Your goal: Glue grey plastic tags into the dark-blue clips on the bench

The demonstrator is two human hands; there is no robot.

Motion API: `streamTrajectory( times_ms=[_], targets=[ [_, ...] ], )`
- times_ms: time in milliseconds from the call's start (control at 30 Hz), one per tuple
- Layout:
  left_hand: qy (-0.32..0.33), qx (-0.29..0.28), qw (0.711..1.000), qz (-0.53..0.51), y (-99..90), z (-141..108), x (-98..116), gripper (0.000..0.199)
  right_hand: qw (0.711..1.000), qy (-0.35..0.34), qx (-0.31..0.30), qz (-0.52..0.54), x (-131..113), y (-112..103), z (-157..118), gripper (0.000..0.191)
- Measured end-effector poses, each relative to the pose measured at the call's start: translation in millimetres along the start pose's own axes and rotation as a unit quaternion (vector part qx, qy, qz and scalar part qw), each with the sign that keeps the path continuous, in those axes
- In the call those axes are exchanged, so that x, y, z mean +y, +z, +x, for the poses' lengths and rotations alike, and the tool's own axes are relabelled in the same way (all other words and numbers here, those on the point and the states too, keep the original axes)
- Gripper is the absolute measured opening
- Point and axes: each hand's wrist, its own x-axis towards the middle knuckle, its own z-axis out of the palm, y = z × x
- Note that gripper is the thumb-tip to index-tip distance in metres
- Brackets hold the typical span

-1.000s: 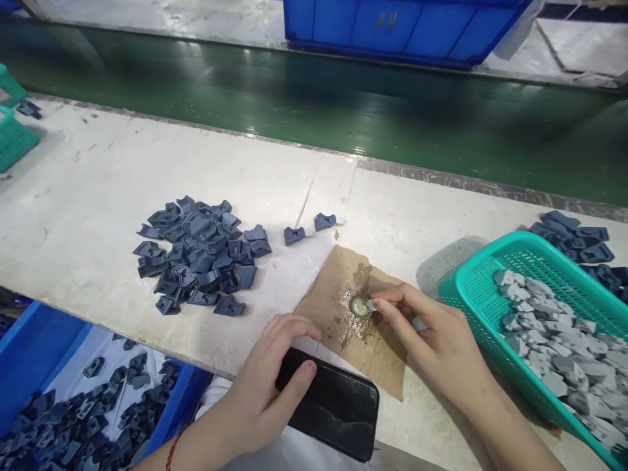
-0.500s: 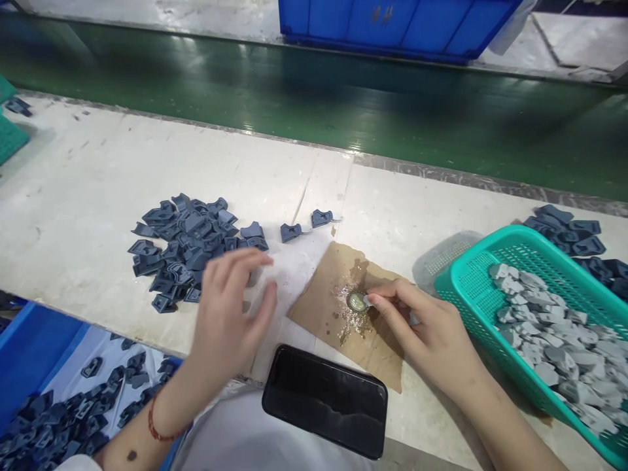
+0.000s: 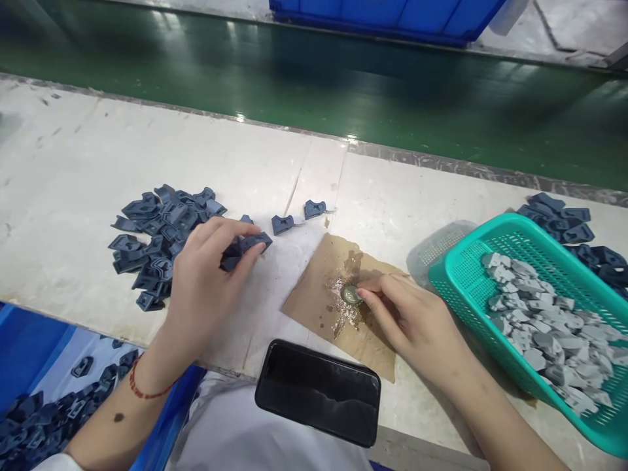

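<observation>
My left hand (image 3: 209,271) is closed on a dark blue-grey plastic part (image 3: 262,241) at the near side of a loose pile of similar parts (image 3: 161,226). The fingertips of my right hand (image 3: 415,314) are pinched on a small light grey piece, mostly hidden by the fingers. They are at the edge of a small round dish of clear liquid (image 3: 350,295). Under the dish lies brown cardboard (image 3: 307,288), wet and glistening around it. Beyond it, two blue-grey parts with pale tips, a left one (image 3: 282,224) and a right one (image 3: 314,209), rest on the table.
A black phone (image 3: 318,392) lies at the table's near edge. To the right stands a green basket (image 3: 444,268) of light grey pieces (image 3: 554,327), with more dark parts (image 3: 559,219) behind. A blue bin (image 3: 29,330) is lower left. A green conveyor belt (image 3: 196,72) runs behind.
My left hand has moved left and closed on a blue-grey part by the pile. My right hand stays at the dish, the grey piece now more covered. The whole view has shifted slightly.
</observation>
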Motion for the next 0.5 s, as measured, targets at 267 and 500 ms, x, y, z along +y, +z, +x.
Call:
streamTrajectory(
  times_ms=[267,500],
  targets=[
    [-0.305,-0.23,0.745,-0.548,10.2,-18,29,0.016,1.0,-0.003,0.006,0.003,-1,-2,-1,0.013],
    [-0.349,-0.222,0.691,-0.593,28.2,-22,38,0.015,1.0,0.012,0.006,0.021,-2,-3,-1,0.013]
  ],
)
